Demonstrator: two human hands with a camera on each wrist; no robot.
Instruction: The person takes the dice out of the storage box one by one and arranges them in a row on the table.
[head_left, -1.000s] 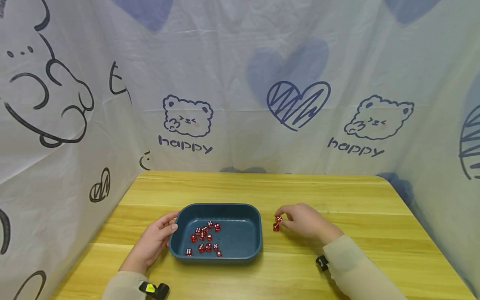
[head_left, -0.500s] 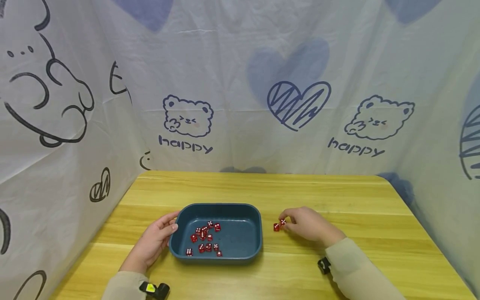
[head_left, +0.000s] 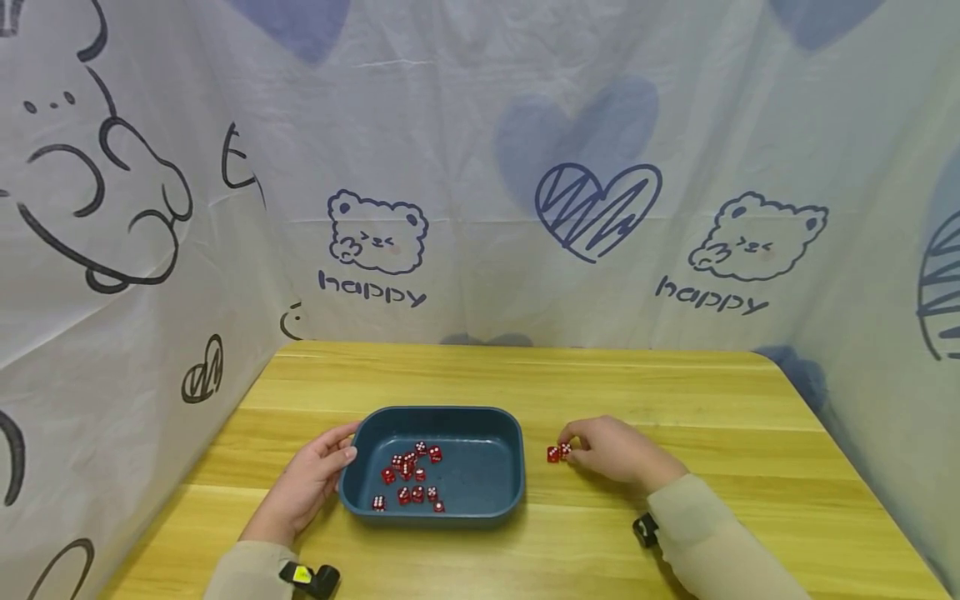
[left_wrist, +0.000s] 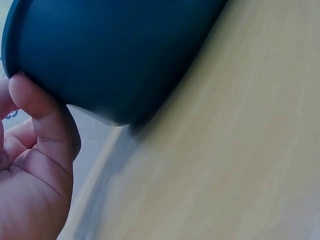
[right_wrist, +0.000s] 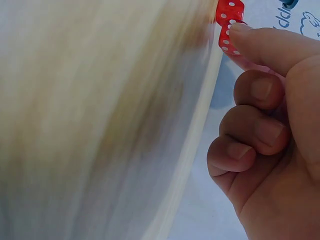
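A dark blue rectangular tray (head_left: 483,475) stands on the table with several red dice (head_left: 406,471) inside, mostly toward its left half. My left hand (head_left: 311,475) grips the tray's left end; in the left wrist view its thumb (left_wrist: 37,97) lies against the outer wall near the rim. Right of the tray, my right hand (head_left: 618,450) pinches a red die (head_left: 566,450) between thumb and index finger, low at the tabletop. Another red die (head_left: 552,454) sits directly left of it, seemingly touching. Both dice show in the right wrist view, where the other fingers (right_wrist: 257,127) are curled into the palm.
The light wood table (head_left: 645,379) extends behind and to the right of the tray. White cloth (head_left: 480,167) printed with bears and hearts hangs around its back and sides. A small black device (head_left: 311,577) is worn at each wrist.
My right hand has brought its die down from above the other die, slightly right, to beside it at table level. The left hand and tray have stayed put.
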